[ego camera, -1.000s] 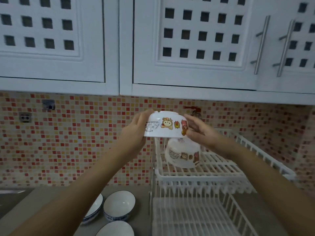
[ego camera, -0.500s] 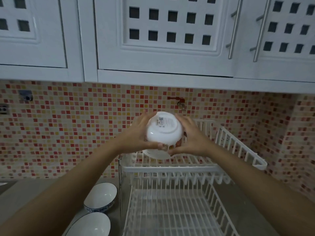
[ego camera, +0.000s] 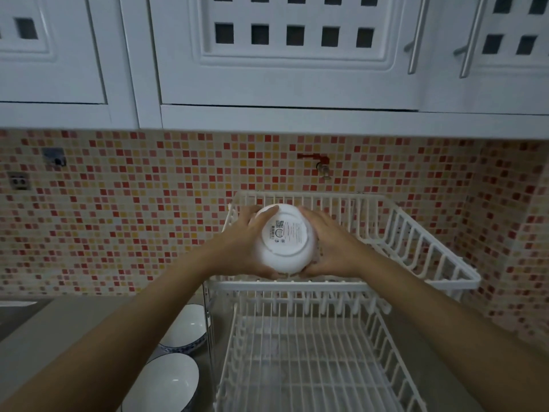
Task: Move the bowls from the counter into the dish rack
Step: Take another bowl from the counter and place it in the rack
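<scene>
both hands up at the top tier of the white dish rack (ego camera: 416, 233), holding one white bowl (ego camera: 285, 237) between them. bowl turned bottom toward the camera, foot ring and a printed label with a small code square in plain sight; a hint of coloured print along its lower right edge. left hand (ego camera: 246, 242) cupped against the bowl's left side, fingers (ego camera: 261, 214) curled over the upper rim area and the thumb down near the lower edge. right hand (ego camera: 332, 248) pressed to the right side, fingers wrapped round behind, so closed on the bowl from both sides. bowl at the left end of the upper tier, over the wire floor, near the front rail; cannot tell whether resting on the wires or clear of them. lower tier (ego camera: 312, 367) of the rack nearer the camera, bare wires only.

down on the grey worktop (ego camera: 53, 331), left of the rack, two more bowls upright: a blue-patterned bowl (ego camera: 187, 328) just beside the rack's leg, partly hidden by the left forearm, and a dark-rimmed bowl (ego camera: 163, 385) nearer still, cut by the bottom edge. mosaic tile wall (ego camera: 148, 218) in red, orange and cream behind, with a red-handled tap (ego camera: 319, 162) above the rack. white cabinets (ego camera: 282, 55) overhead.
</scene>
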A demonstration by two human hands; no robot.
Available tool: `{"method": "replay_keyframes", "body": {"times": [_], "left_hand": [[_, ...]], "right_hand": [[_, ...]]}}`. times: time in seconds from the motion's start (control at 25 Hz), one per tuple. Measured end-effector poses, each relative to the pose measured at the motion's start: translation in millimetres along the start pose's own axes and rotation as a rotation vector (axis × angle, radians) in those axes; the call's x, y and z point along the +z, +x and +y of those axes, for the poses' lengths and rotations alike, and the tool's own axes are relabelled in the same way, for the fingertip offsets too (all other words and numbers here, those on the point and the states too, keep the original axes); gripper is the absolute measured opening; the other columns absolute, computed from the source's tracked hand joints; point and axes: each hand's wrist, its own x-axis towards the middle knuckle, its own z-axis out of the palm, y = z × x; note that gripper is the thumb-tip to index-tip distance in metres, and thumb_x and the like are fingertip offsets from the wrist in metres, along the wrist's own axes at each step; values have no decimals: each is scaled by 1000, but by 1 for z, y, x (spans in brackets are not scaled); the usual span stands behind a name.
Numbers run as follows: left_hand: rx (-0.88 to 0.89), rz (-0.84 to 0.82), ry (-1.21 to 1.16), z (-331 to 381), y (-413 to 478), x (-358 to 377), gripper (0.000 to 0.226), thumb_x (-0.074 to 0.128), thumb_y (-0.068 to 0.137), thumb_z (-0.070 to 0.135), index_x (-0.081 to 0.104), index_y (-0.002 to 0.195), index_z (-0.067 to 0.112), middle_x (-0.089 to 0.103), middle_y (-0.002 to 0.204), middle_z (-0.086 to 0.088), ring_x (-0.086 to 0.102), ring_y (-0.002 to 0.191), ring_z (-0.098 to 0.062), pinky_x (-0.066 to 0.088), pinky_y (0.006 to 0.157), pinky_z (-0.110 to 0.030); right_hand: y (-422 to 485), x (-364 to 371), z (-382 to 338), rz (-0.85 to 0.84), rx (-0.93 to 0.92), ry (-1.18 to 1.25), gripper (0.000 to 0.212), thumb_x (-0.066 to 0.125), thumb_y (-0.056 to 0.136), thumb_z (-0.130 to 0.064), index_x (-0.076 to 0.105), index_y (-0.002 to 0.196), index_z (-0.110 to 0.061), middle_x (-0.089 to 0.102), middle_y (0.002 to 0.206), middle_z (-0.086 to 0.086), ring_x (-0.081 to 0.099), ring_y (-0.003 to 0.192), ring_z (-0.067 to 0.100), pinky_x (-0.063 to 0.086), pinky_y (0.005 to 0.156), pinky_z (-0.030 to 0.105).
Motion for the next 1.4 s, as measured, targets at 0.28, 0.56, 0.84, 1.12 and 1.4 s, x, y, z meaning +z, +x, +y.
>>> {"method": "replay_keyframes", "body": {"times": [0.28,0.56,0.84,1.12,1.4], "left_hand": [[-22,-33,36,14,-3,-5,121,77,68,47,-7,150,22,-6,159,0,3,146,-22,16,117,-40],[-51,-27,-34,17,-9,-12,97,59,82,51,-6,150,26,-10,160,4,-10,147,-17,7,118,-50],[-114,304,-176,-5,-30,-27,57,18,99,44,7,151,23,5,160,4,6,147,-12,3,108,-24],[-248,441,-152,-77,-96,-61,55,16,99,45,12,150,25,15,159,4,15,146,-13,9,107,-22],[-434,300,-152,-162,-166,-44,56,18,100,41,17,150,16,18,159,-2,15,146,-16,11,116,-29]], "right_hand": [[-3,-2,-1,-24,52,40,123,88,61,-29,3,150,-24,15,154,-1,14,142,15,20,113,33],[-8,-4,-4,-147,114,105,125,82,69,-23,-14,148,-25,-13,157,-7,-4,145,14,13,113,31],[2,-4,-50,347,156,314,64,50,94,-13,18,149,-17,16,158,0,16,145,15,14,111,25],[43,65,-175,472,-27,177,55,38,99,-28,22,148,-11,18,158,4,13,146,15,10,115,26],[76,194,-223,478,176,-109,61,41,94,-35,32,143,-1,30,153,18,23,144,33,18,116,41]]}}
